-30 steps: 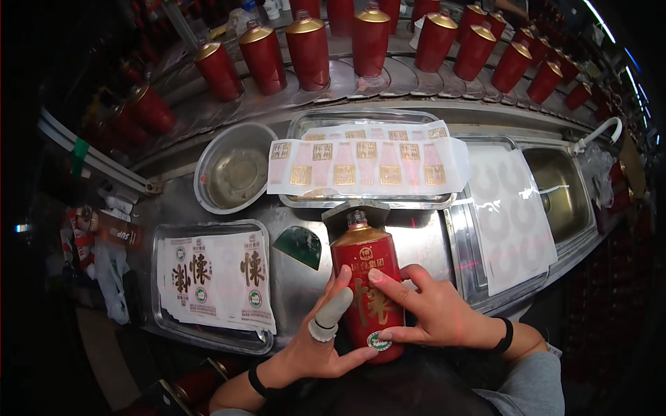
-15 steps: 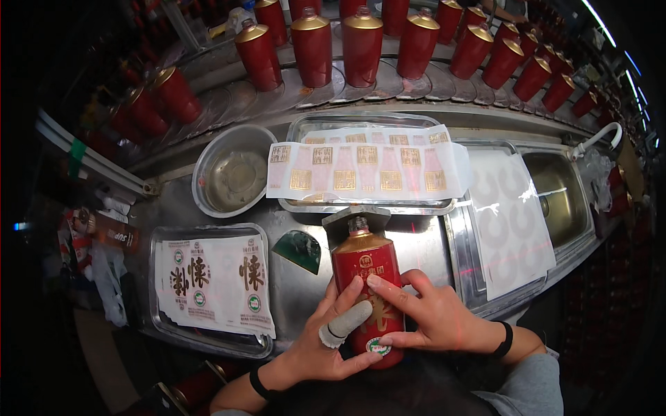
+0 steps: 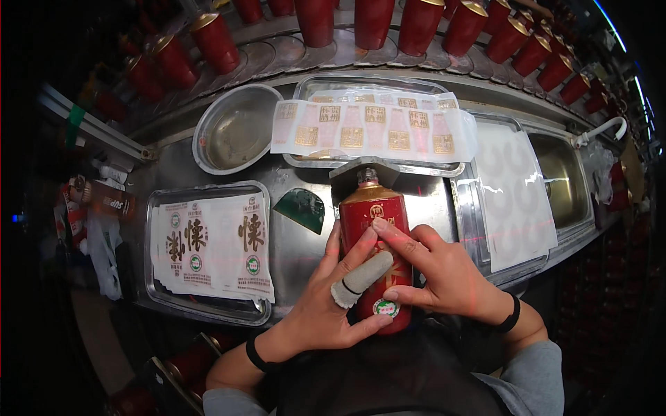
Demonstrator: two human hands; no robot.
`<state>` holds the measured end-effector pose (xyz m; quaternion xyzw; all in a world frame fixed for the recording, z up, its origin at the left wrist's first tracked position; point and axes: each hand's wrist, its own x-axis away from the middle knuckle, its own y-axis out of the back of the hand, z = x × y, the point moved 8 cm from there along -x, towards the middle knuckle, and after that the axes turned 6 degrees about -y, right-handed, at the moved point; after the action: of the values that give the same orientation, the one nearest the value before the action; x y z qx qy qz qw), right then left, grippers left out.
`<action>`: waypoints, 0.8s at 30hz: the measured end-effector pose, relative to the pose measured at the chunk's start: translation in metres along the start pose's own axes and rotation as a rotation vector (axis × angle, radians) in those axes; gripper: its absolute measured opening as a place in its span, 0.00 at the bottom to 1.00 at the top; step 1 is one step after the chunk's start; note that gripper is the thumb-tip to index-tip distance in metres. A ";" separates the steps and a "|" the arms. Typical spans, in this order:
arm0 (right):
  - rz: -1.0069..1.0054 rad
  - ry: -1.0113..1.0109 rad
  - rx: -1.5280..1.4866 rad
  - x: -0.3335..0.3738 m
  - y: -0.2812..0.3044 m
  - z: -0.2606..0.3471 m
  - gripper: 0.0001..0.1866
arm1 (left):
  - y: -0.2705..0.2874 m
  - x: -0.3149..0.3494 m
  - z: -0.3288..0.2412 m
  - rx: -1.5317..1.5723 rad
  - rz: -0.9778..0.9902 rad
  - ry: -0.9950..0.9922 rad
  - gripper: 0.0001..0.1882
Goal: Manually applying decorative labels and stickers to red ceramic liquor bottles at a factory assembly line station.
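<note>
A red bottle (image 3: 357, 208) with gold shoulders and an uncapped clear neck lies tilted in front of me, its neck end against a metal rest (image 3: 388, 170). My left hand (image 3: 340, 295), with a grey sleeve on one finger, grips the bottle's left side. My right hand (image 3: 444, 277) grips the right side. Both index fingertips meet near the upper front, and both thumbs press beside a round green-and-white sticker (image 3: 386, 308) low on the bottle. Gold lettering on the front is partly covered by my fingers.
At left, a tray (image 3: 267, 277) holds printed label sheets (image 3: 215, 243); a green curved scraper-like piece (image 3: 303, 210) lies beside it. Behind are a metal bowl (image 3: 208, 156) and gold-printed sheets (image 3: 374, 128). White sheets (image 3: 513, 194) and a sink (image 3: 572, 187) are right; red bottles (image 3: 374, 24) line a conveyor.
The view has tilted, so the bench, trays and bottle sit higher in the picture. Both hands keep hold of the bottle with nearly the same finger placement. Conveyor bottles have shifted.
</note>
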<state>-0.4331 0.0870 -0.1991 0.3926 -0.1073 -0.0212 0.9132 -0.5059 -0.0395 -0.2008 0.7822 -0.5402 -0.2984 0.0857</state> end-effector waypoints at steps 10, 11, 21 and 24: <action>-0.048 -0.058 0.008 0.002 -0.002 0.005 0.46 | 0.002 0.002 -0.004 -0.006 -0.001 -0.034 0.43; -0.085 -0.039 0.002 0.003 -0.002 0.005 0.45 | 0.003 0.001 -0.003 -0.005 -0.002 -0.034 0.43; -0.159 0.016 -0.004 0.001 -0.002 0.003 0.45 | 0.004 0.003 0.001 -0.002 -0.007 -0.039 0.45; -0.163 0.009 0.009 0.001 -0.003 0.002 0.45 | 0.004 0.002 0.000 -0.020 -0.003 -0.048 0.45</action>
<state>-0.4321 0.0838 -0.1994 0.4041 -0.0711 -0.0933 0.9072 -0.5085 -0.0426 -0.1996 0.7747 -0.5378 -0.3227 0.0800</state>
